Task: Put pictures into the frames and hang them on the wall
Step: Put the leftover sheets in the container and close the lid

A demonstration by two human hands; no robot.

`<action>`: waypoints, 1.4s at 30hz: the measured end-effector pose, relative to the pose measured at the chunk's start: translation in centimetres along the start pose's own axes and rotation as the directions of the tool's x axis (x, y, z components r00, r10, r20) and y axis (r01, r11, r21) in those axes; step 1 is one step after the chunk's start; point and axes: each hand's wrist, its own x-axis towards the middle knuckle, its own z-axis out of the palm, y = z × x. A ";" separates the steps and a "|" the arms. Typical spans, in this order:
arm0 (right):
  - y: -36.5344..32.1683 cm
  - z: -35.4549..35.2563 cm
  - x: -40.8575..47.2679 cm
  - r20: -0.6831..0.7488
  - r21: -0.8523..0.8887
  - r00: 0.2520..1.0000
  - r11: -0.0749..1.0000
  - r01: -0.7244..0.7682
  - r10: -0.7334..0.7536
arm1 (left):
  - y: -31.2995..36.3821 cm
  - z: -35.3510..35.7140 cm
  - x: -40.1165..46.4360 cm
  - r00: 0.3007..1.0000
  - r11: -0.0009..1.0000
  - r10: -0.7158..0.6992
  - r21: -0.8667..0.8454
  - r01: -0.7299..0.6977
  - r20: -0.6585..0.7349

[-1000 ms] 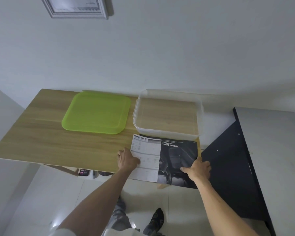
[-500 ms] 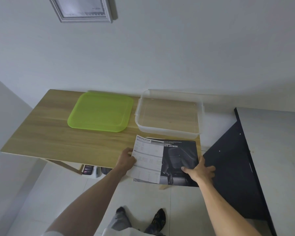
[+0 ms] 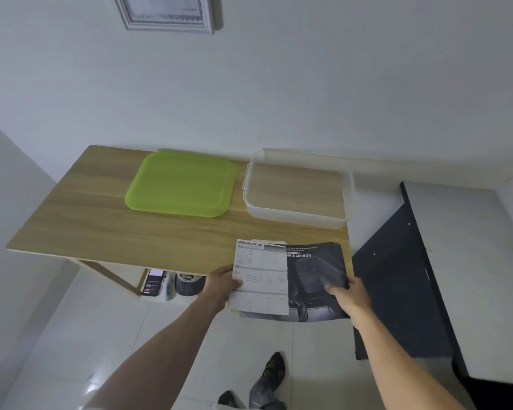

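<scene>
A stack of printed sheets hangs over the near edge of the wooden table: a white "SPECIFICATION" page lies on top of a dark brochure page. My left hand pinches the white page at its left edge. My right hand grips the dark page at its right side. A silver-framed picture hangs on the wall above the table, cut off by the top of the view.
A green plastic lid and a clear plastic bin sit at the back of the table. A dark cabinet stands right of the table. Small items sit on the floor under the table. My feet show below.
Both hands have drawn the sheets toward me, so they overhang the table edge further. The white page has shifted relative to the dark one. The camera has tilted up, showing more of the wall frame.
</scene>
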 end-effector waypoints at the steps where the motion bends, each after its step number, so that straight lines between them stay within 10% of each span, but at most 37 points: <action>1: 0.2 0.1 -0.5 0.010 0.076 1.000 0.997 0.001 -0.001 | -0.4 -0.5 -0.2 1.000 1.000 -0.013 -0.010 0.013 0.002; 6: 0.1 0.3 -3.6 0.084 0.309 0.995 0.951 0.029 -0.058 | -0.6 -2.6 -2.4 0.999 0.999 0.048 -0.026 -0.048 -0.012; 31: -10.6 -4.8 0.1 -0.010 0.218 0.954 0.930 0.296 -0.301 | 15.3 -1.3 -1.2 0.934 0.936 0.353 -0.026 -0.352 0.060; 42: -19.4 -6.1 12.3 -0.073 -0.175 0.914 0.908 0.382 -0.399 | 25.1 6.6 7.3 0.888 0.884 0.459 0.105 -0.455 -0.020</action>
